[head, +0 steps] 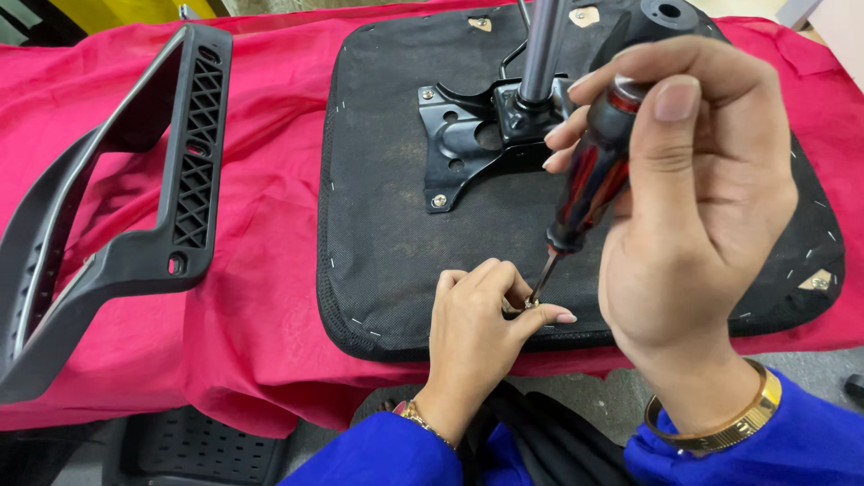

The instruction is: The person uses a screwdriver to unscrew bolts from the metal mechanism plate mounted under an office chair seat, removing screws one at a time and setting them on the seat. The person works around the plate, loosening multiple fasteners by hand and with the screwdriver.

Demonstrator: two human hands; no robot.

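Screwdriver (589, 180), gripped in the right hand (693, 207), meets a screw (531, 304) pinched by the left hand (477, 328) at the seat pad's (387, 225) front edge; keeping the shaft upright should prevent slipping.

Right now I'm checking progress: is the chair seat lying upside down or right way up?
Upside down. The chair seat lies with its stapled black underside up, and the metal plate and post point upward.

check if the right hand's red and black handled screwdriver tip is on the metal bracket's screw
No, the red and black handled screwdriver in the right hand points at a small screw pinched by the left hand.
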